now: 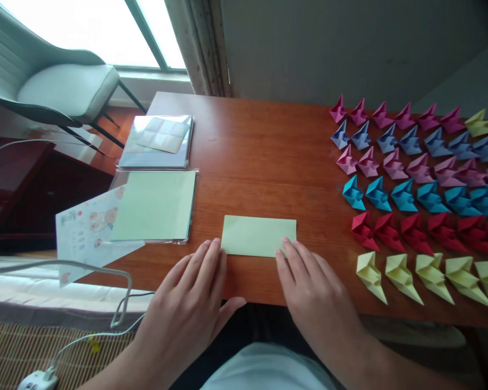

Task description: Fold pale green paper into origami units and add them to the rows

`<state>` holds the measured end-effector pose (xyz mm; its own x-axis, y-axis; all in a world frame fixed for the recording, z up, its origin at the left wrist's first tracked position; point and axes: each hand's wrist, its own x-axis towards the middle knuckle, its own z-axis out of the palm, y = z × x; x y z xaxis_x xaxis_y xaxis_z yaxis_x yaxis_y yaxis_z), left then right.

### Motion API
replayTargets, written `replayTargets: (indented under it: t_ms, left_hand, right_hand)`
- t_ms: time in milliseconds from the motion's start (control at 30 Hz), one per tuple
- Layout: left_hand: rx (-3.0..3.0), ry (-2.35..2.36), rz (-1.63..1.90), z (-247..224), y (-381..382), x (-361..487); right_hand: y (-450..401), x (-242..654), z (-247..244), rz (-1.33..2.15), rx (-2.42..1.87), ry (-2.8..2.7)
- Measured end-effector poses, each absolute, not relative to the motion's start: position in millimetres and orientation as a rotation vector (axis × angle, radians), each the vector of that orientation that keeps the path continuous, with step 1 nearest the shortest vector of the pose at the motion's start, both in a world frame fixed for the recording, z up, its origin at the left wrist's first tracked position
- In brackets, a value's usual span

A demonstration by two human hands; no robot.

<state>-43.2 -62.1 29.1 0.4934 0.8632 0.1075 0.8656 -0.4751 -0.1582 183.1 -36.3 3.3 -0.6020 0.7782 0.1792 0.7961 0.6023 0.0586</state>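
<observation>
A pale green sheet of paper (254, 235), folded into a flat rectangle, lies on the wooden table in front of me. The fingertips of my left hand (195, 292) rest at its lower left corner, fingers stretched out and thumb apart. At the lower right corner my right hand (315, 287) lies flat, its fingertips on the paper's edge. Neither hand grips anything. To the left, a stack of pale green paper (154, 206) sits on a clear plastic sleeve.
Rows of folded origami in yellow (398, 273), red (386, 230), blue (404, 195) and pink (394, 164) fill the table's right side. At the back left lies another paper pack (158, 154). A printed sheet (89, 227) overhangs the left edge, near a white cable (89, 265). A chair (69, 89) stands beyond.
</observation>
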Motion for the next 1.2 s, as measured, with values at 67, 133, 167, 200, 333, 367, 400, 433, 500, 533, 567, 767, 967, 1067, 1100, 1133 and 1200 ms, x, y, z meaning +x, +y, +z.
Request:
replayTargets:
  t_ms: [67,133,167,200,333,367,400,433,500,533,567,767,967,1067,1100,1133,1200]
  left_hand:
    - [-2.596,-1.474,-0.100,29.2,-56.9,-35.3]
    - [-2.648,-1.476,-0.134,25.0,-52.2,-27.2]
    - [-2.666,-1.474,-0.164,22.0,-50.3,-23.6]
    - [-2.683,-1.481,-0.184,18.7,-48.7,-20.4]
    - [-2.711,-1.497,-0.253,8.2,-44.7,-13.7]
    - [-2.708,-1.497,-0.278,6.6,-43.9,-13.0]
    - [-2.702,-1.501,-0.301,5.3,-42.8,-12.5]
    - [-2.695,-1.506,-0.327,4.3,-41.5,-12.0]
    - [-2.672,-1.534,-0.370,2.6,-38.4,-11.2]
    - [-2.659,-1.554,-0.393,1.7,-36.7,-11.0]
    - [-2.645,-1.575,-0.421,0.8,-35.2,-10.9]
    - [-2.658,-1.685,-0.724,-5.2,-30.5,-14.1]
    - [-2.732,-1.778,-1.174,-6.5,-29.4,-19.5]
    - [-2.753,-1.823,-1.371,-3.3,-28.3,-21.1]
    - [-2.764,-1.842,-1.431,-1.8,-28.0,-21.5]
    - [-2.779,-1.863,-1.484,-0.3,-27.8,-21.7]
    - [-2.820,-1.897,-1.562,2.5,-28.0,-22.1]
  right_hand:
    - [-32.2,184.1,3.7,-0.222,-1.305,-2.673]
    - [-28.1,185.3,3.4,-0.249,-1.272,-2.665]
    - [-26.3,186.0,3.1,-0.262,-1.254,-2.663]
    - [-24.6,187.0,2.8,-0.273,-1.235,-2.664]
    - [-17.8,192.6,2.5,-0.294,-1.151,-2.664]
    - [-15.9,194.3,2.7,-0.290,-1.134,-2.657]
    - [-14.1,195.8,3.1,-0.277,-1.120,-2.647]
    - [-12.5,197.0,3.6,-0.254,-1.115,-2.632]
    - [-10.9,198.1,4.5,-0.161,-1.143,-2.588]
    - [-11.2,197.9,4.9,-0.092,-1.170,-2.555]
    - [-12.2,197.0,5.2,-0.014,-1.200,-2.512]
    - [-24.4,185.2,7.8,0.520,-1.231,-2.134]
    - [-26.1,181.0,14.5,0.839,-1.250,-1.861]
    - [-25.0,183.5,17.6,0.820,-1.287,-1.834]
    - [-24.6,184.4,18.4,0.818,-1.308,-1.822]
    - [-24.2,185.3,19.1,0.827,-1.336,-1.804]
    - [-23.0,186.2,20.0,0.870,-1.385,-1.757]
